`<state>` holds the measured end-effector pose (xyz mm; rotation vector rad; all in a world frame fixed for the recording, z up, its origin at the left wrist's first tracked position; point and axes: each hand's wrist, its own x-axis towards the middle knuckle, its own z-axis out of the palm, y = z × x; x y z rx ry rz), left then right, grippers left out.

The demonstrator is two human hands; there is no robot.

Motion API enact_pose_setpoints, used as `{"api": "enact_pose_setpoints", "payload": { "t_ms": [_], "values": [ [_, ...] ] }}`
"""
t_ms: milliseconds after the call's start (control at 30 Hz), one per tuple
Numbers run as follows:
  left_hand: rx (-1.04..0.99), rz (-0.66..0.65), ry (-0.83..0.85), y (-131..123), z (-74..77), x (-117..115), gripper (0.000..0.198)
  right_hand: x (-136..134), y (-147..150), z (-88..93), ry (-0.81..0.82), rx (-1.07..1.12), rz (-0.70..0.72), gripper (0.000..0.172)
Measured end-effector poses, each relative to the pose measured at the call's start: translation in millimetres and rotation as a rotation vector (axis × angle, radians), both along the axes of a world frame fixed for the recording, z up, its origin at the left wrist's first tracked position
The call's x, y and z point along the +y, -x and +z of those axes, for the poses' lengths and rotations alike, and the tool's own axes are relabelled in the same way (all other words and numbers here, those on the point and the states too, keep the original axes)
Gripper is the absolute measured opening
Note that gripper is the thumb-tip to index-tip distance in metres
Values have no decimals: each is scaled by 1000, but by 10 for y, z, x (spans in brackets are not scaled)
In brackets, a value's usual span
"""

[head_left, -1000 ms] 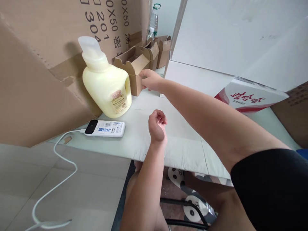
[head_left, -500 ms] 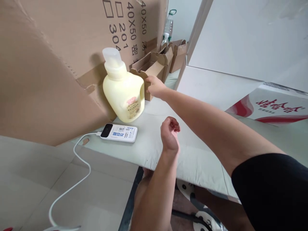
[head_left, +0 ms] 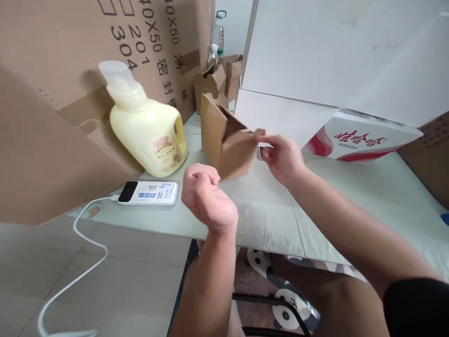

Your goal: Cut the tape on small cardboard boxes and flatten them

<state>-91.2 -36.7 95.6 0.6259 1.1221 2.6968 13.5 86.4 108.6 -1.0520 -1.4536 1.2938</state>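
My right hand (head_left: 282,157) is closed on a flap of a small brown cardboard box (head_left: 224,140) and holds it tilted above the white tabletop (head_left: 315,201). Its open side faces right. My left hand (head_left: 206,196) is curled into a fist just below the box's lower corner; I cannot tell if it touches the box. Left of the box stands a pale yellow detergent bottle (head_left: 147,135) with a white cap.
A white power bank (head_left: 147,193) with a white cable (head_left: 77,262) lies before the bottle. More small folded boxes (head_left: 219,79) stand at the back beside a water bottle (head_left: 217,32). A big carton (head_left: 52,93) walls the left; a red-and-white box (head_left: 361,140) lies right.
My right hand has pulled the small box away from the row at the back and lifted it toward me. My left fist has risen to meet it.
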Motion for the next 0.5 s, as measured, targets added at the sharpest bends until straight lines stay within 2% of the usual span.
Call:
{"api": "enact_pose_setpoints", "payload": {
  "t_ms": [67,133,233,333,400,500],
  "values": [
    [113,38,43,20,49,-15,23,-306,-483,-36,-37,44,-62,18],
    [237,43,195,36,37,18,18,-589,-916,-107,-86,25,-88,27],
    [394,-28,405,16,-38,121,11,-911,-1355,-249,-156,10,-144,41],
    [435,-195,503,-49,-126,238,8,-1066,-1533,-364,-198,35,-150,40],
    [421,-275,533,-93,-177,306,6,-1096,-1582,-409,-216,91,-138,27],
    [370,-310,520,-150,-218,383,8,-1112,-1662,-430,-269,175,-135,7]
  ]
}}
